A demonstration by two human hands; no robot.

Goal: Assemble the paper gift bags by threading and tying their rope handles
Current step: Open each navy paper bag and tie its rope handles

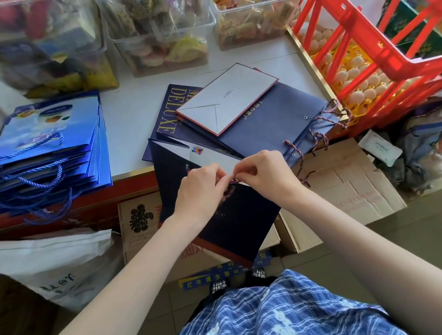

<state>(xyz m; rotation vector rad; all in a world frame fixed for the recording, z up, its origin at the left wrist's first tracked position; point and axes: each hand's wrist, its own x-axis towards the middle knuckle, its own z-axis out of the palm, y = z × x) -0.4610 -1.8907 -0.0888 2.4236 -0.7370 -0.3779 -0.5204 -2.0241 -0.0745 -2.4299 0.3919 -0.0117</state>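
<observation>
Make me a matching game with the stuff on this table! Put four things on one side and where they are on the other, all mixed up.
Things:
1. shiny blue bag stack
2. red crate
3. dark navy bag
4. clear snack tubs

Places:
A. along the back of the table
B. under the two hands, hanging over the table's front edge
C. left side of the table
D. right side, tilted above the eggs

Pairs: 1-C, 2-D, 3-B, 4-A

The left hand and right hand both pinch the rope handle.
</observation>
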